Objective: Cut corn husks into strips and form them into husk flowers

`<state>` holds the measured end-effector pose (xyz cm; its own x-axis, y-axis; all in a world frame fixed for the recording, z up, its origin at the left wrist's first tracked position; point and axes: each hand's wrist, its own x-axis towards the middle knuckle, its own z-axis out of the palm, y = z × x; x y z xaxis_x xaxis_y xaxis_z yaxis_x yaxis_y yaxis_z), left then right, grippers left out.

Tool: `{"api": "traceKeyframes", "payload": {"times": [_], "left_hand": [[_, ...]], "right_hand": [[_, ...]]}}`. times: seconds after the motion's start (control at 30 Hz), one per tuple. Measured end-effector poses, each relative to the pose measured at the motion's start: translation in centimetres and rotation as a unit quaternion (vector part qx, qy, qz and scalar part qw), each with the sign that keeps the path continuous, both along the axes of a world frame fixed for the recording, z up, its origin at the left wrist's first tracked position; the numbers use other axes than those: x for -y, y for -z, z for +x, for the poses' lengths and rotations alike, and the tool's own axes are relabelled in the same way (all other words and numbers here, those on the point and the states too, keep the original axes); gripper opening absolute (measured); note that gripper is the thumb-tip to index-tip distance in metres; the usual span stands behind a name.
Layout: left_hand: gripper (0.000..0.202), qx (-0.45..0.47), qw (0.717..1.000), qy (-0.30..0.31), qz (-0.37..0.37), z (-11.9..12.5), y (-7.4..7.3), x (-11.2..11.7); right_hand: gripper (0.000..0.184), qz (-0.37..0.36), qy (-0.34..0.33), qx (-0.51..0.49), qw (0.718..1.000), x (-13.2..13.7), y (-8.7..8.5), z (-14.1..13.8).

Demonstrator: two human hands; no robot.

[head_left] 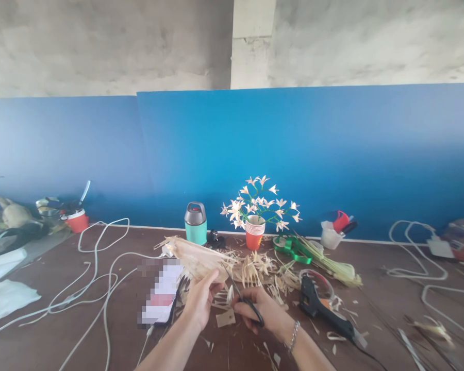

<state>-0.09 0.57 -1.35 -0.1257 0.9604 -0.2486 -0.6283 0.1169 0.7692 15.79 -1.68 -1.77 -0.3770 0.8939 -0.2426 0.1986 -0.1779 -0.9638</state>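
My left hand (204, 296) pinches a broad, pale dried husk (195, 260) that stretches up and to the left. In my right hand (261, 312) is a pair of scissors (252, 307) with black handles, its blades pointing up and left toward the husk's near edge. Whether the blades touch the husk I cannot tell. A small beige card (226, 318) lies on the table between my hands. Behind them spreads a heap of husk scraps (255, 270). Past the heap, a red and white paper cup (254, 237) holds green stems with pale star-shaped flowers (259, 203).
A phone (162, 296) lies left of my hands, near white cables (108, 293). A teal flask (195, 226) stands behind. To the right are a black glue gun (327, 309), green ribbon (294, 248), a bundle of stalks (332, 265) and a white cup (331, 236) of tools.
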Motion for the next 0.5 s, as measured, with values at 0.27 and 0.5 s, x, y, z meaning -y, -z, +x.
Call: {"api": "traceKeyframes", "payload": {"times": [0.27, 0.5], "left_hand": [[0.019, 0.013, 1.0, 0.006, 0.002, -0.08, 0.1, -0.06], [0.017, 0.022, 1.0, 0.017, -0.006, -0.21, 0.22, -0.15]], "right_hand": [[0.031, 0.047, -0.018, 0.013, 0.999, -0.23, 0.54, 0.19], [0.028, 0.046, -0.022, 0.011, 0.999, -0.1, 0.39, 0.09]]}}
